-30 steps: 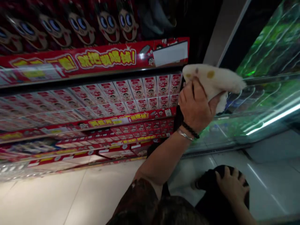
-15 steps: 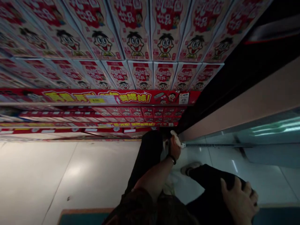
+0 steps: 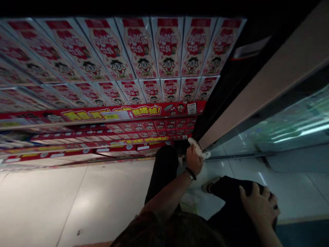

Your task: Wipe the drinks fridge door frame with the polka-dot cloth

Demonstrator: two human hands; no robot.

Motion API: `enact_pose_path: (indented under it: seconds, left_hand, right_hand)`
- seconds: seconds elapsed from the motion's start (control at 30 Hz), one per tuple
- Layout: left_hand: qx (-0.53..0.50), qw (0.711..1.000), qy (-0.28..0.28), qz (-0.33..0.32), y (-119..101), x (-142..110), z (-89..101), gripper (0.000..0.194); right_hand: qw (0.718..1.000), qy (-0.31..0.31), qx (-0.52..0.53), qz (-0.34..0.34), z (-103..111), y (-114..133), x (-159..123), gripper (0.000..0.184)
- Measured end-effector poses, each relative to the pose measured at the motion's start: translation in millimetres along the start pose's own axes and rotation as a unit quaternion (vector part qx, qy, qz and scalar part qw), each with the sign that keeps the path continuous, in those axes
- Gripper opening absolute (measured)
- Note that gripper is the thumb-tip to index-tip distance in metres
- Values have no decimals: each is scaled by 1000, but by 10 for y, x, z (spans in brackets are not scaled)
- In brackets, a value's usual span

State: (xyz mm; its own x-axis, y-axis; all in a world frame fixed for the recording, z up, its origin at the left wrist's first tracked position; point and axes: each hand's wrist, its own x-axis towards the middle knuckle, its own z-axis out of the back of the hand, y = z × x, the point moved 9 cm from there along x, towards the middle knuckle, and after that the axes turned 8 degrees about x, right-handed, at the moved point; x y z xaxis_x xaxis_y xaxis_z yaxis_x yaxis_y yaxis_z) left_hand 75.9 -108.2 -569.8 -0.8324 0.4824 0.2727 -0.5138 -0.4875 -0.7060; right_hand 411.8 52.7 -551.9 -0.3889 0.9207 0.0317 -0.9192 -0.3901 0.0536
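Observation:
My left hand (image 3: 194,159), with a dark band and a bracelet at the wrist, is closed around a crumpled white cloth (image 3: 197,148). The cloth lies close to the foot of the pale upright panel (image 3: 218,130), at the end of the shelving; whether it touches the panel I cannot tell. My right hand (image 3: 259,204) rests on my right knee in dark trousers, fingers spread, holding nothing.
Red-and-white drink cartons (image 3: 168,48) stand in stacked rows on the shelf, above a red price strip (image 3: 144,111). Lower shelves hold more red packs. A slotted rail (image 3: 231,157) runs along the tiled floor (image 3: 77,192), beside a glass-fronted cabinet (image 3: 295,127).
My left hand and the cloth have risen slightly and shifted right, away from the floor corner. The view has tilted, so the cartons appear lower. My right hand stays on the knee.

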Motion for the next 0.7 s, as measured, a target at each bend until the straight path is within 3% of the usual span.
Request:
enact_pose_path:
  seconds: [0.1,0.23,0.3,0.37,0.4,0.43,0.5,0.57,0.7]
  left_hand:
    - [20,992,-55,-109,-607,367,424,76]
    - [56,939,-235,-245,-1766,857,1413,84]
    - [49,923,-268,-272,-2273,1096,1802,83]
    - [34,920,-273,-278,-2573,1280,2003,82]
    - [27,925,-265,-272,-2610,1335,2010,83]
    - [22,934,-247,-256,-2557,1365,1948,84]
    - [23,962,-187,-197,-2201,1320,1640,89]
    - [33,987,-110,-116,-1600,1120,1182,90]
    - [40,999,6,-16,-419,448,341,70]
  right_hand:
    - [1000,-8,1,-7,-20,37,-27,73]
    - [1000,-13,-3,-8,73,139,-93,68]
    - [1000,-5,-5,-12,138,173,-120,66]
    - [1000,3,-3,-21,194,183,-134,65]
    - [1000,6,-1,-25,217,183,-136,64]
    - [1000,7,1,-28,235,183,-135,64]
    - [999,6,5,-32,255,180,-127,62]
    - [999,5,7,-36,257,175,-115,61]
    - [999,6,-1,-37,259,191,-102,60]
